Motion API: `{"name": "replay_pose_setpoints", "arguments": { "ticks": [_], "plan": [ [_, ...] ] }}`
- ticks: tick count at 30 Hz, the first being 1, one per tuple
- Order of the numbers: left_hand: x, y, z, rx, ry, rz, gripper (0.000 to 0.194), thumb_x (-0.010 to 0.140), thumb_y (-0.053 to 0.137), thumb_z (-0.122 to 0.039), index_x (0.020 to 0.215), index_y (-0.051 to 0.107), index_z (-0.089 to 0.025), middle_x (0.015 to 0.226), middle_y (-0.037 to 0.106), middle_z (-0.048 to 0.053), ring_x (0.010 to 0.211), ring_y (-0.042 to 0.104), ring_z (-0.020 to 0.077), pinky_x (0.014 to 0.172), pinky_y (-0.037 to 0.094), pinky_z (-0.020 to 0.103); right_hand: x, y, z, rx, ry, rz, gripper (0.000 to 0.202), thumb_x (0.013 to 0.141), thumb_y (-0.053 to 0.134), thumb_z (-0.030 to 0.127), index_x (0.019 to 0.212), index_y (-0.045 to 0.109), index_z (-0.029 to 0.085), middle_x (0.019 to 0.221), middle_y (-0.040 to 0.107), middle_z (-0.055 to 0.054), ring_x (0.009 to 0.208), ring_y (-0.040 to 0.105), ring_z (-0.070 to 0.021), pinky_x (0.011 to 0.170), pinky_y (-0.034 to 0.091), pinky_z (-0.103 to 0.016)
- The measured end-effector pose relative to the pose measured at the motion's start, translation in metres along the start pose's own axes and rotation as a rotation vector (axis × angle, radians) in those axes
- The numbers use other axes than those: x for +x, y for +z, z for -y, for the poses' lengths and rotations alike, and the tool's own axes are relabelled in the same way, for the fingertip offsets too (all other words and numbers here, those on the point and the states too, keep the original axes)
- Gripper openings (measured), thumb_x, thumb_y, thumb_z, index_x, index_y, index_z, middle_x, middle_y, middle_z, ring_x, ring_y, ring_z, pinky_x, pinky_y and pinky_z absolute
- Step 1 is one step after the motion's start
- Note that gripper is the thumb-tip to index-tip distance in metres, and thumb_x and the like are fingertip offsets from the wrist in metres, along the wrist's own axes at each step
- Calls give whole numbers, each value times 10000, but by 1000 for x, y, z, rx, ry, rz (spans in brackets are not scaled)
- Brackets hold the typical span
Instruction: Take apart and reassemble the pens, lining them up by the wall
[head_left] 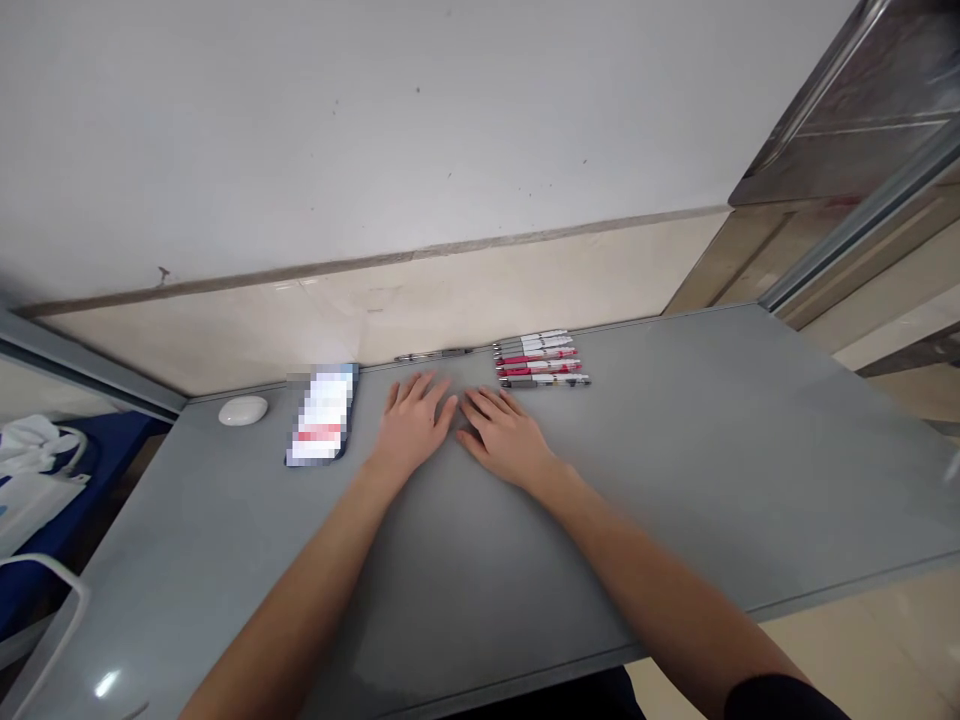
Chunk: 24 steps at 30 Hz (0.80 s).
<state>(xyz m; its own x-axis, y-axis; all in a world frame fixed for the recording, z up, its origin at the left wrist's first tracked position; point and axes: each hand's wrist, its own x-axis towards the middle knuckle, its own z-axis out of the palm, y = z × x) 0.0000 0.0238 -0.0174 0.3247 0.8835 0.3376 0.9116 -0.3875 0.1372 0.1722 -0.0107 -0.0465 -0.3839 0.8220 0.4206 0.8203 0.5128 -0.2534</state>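
Observation:
Palm down on the grey tabletop (480, 560) lies my left hand (414, 422), its fingers spread and nothing in them. My right hand (506, 432) rests flat beside it, also open, with the two hands close together. Just beyond my right hand, several pens (536, 358) lie side by side in a neat row, some white and grey, some pink-red, one dark grey. A single dark pen (433, 354) lies apart at the back edge, beyond my left fingertips.
A phone (324, 415) with a blurred lit screen lies left of my left hand. Farther left sits a white rounded case (243, 410). The wall (450, 290) runs along the table's back edge. White bags (37, 480) rest on a blue surface at far left.

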Motion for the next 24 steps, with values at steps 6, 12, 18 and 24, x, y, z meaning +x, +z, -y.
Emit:
{"name": "replay_pose_setpoints", "arguments": {
  "ticks": [6,12,18,24],
  "plan": [
    [40,8,9,51,74,-51,350,948,440,-278,1205,650,-164,1297,626,116,1188,570,297,1038,387,456,0,0,0,8,-4,-5,452,981,377,367,1336,557,153,1416,551,-117,1341,475,-254,1171,335,-463],
    [52,19,17,122,141,-51,337,944,433,-249,1190,648,-167,1257,641,123,1130,591,301,970,399,446,0,-2,0,3,2,30,459,979,381,372,1337,558,145,1433,535,-117,1359,456,-264,1172,337,-469],
    [60,27,22,172,164,-54,322,935,411,-166,1121,674,-165,1138,680,138,1070,595,307,899,396,463,0,-2,-1,-2,8,55,470,984,364,379,1350,544,147,1443,527,-103,1371,444,-259,1179,330,-466],
    [64,36,24,196,152,-115,326,939,399,-140,1068,699,-155,1059,669,143,1002,586,304,867,419,444,1,-4,0,-9,8,85,473,983,369,374,1360,538,143,1456,514,-105,1376,439,-266,1180,330,-472]
  ]
}}
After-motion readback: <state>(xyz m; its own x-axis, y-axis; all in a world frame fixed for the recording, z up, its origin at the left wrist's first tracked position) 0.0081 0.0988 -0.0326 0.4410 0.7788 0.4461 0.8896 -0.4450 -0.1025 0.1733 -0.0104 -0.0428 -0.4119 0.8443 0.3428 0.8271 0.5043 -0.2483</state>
